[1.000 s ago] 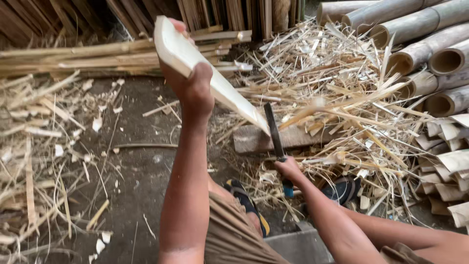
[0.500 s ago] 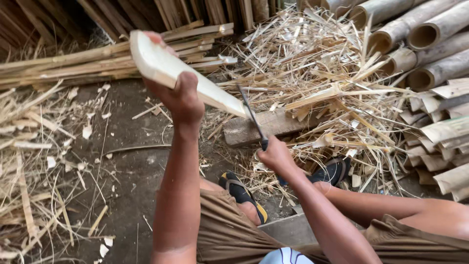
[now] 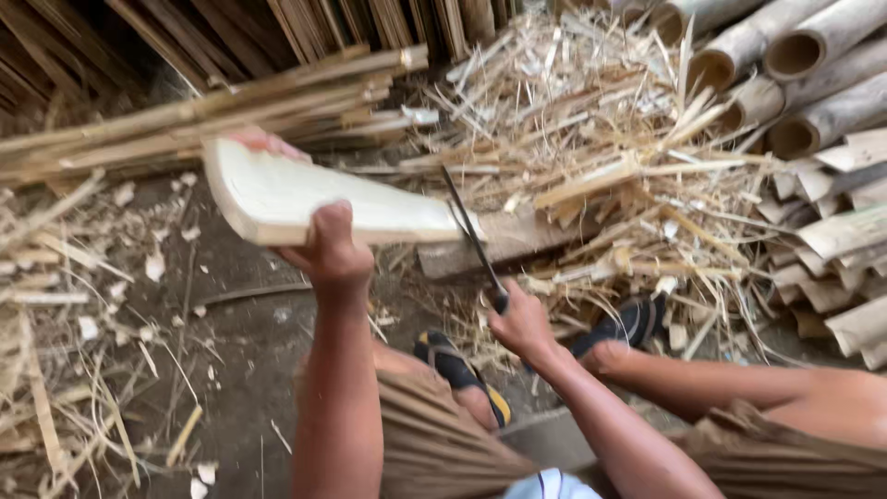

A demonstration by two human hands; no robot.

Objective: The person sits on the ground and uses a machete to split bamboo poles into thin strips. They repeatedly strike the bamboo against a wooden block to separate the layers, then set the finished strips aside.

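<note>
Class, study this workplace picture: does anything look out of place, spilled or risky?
Split shavings lie strewn across the ground, a loose heap rather than a stack. The knife in the right hand works the bamboo slab, held by the left hand, close above sandalled feet.

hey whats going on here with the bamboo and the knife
A person sits low on the ground working on a split bamboo slat. The left hand grips the pale slat from below and holds it up, tilted. The right hand holds a long dark knife, its blade against the slat's far end, over a wooden block. Shavings are heaped behind, with bamboo poles stacked at the right and sandals on both feet.
</note>
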